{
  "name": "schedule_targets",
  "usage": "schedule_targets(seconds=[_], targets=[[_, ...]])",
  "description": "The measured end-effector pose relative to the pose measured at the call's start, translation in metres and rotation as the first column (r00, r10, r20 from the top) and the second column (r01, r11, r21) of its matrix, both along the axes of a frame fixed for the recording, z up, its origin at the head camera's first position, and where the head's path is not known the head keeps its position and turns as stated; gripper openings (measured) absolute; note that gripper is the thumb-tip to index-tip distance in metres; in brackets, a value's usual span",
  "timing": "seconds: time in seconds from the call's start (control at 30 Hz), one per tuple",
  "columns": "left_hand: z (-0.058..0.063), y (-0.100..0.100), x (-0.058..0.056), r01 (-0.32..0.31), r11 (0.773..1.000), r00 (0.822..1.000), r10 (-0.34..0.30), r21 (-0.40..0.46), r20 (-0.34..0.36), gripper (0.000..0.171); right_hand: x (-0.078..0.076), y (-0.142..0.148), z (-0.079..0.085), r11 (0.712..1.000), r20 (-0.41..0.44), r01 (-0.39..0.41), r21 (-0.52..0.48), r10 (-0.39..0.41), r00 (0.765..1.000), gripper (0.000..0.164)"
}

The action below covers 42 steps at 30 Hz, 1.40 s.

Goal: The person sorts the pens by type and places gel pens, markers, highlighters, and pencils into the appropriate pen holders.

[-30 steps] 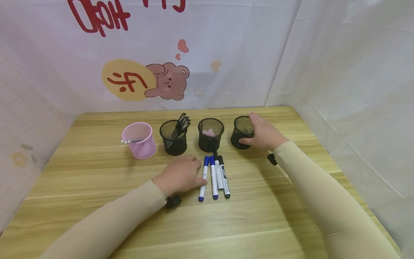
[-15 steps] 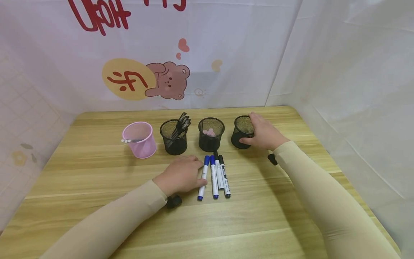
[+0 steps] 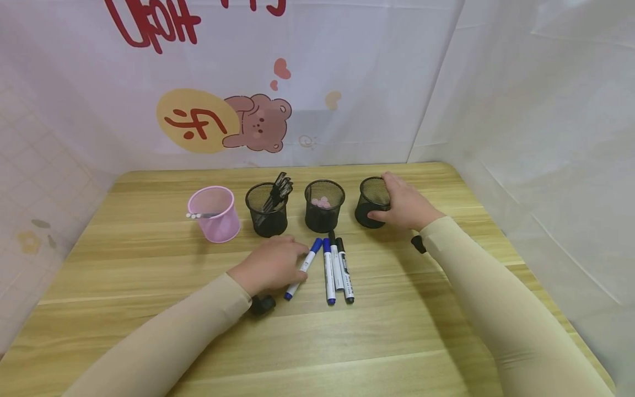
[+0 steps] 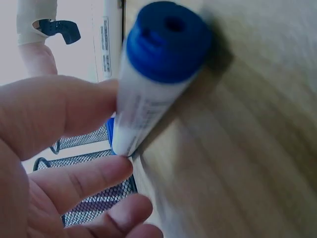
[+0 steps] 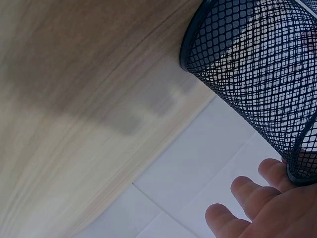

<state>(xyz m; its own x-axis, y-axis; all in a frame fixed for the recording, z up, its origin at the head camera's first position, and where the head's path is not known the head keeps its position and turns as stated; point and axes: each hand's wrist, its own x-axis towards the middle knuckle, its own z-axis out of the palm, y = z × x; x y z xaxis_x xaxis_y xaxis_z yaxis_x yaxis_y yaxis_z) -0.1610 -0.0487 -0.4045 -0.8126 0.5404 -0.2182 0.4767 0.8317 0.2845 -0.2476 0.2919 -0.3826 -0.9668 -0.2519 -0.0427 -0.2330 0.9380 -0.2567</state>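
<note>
My left hand (image 3: pixel 270 264) pinches a blue-capped whiteboard marker (image 3: pixel 308 260) between thumb and fingers. The marker slants on the wooden table; in the left wrist view its blue end (image 4: pixel 168 42) points at the camera. Just right of it lie another blue marker (image 3: pixel 329 273) and two black markers (image 3: pixel 337 270), side by side. At the far right, my right hand (image 3: pixel 409 204) holds a black mesh pen cup (image 3: pixel 368 207) by its side and rim, thumb in front. The right wrist view shows this cup's mesh wall (image 5: pixel 257 74), with fingers (image 5: pixel 247 196) by the rim.
Left of the held cup stand a mesh cup (image 3: pixel 322 218) with pink-ended items, a mesh cup (image 3: pixel 268 223) of black pens, and a pink cup (image 3: pixel 223 226) with white-tipped sticks leaning out. White curtains (image 3: pixel 372 82) hang behind and beside the table (image 3: pixel 347 353).
My left hand has drawn back slightly left, swinging the marker's near end leftward, away from the other markers. The right hand and its cup stay in place.
</note>
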Motion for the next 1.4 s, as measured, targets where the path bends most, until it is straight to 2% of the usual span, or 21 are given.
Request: schedule_targets(seconds=[0.3, 0.5, 0.63, 1.03, 1.4], targets=[[0.0024, -0.0036, -0.0064, -0.017, 0.998, 0.996, 0.012, 0.059, 0.089, 0.059, -0.0008, 0.0023, -0.001, 1.0, -0.005, 0.004, 0.005, -0.004, 1.0, 0.113], [0.0033, -0.008, -0.0061, -0.059, 0.997, 0.991, 0.054, 0.04, 0.123, 0.055, -0.0006, -0.0018, -0.0033, 1.0, -0.007, -0.007, -0.012, 0.007, 1.0, 0.114], [0.0031, -0.0093, -0.0055, -0.072, 0.997, 0.991, 0.069, 0.026, 0.116, 0.056, -0.0009, -0.0033, -0.0048, 1.0, 0.008, -0.005, -0.015, 0.005, 1.0, 0.114], [0.0042, -0.0055, -0.0035, -0.036, 0.999, 0.997, 0.034, 0.031, 0.073, 0.051, -0.0007, -0.0009, -0.0023, 1.0, -0.001, 0.002, -0.014, -0.002, 1.0, 0.111], [0.0013, -0.01, -0.0043, -0.077, 0.996, 0.992, 0.072, 0.044, 0.103, 0.056, -0.0013, 0.0004, -0.0025, 1.0, -0.003, 0.005, -0.015, -0.005, 1.0, 0.112]])
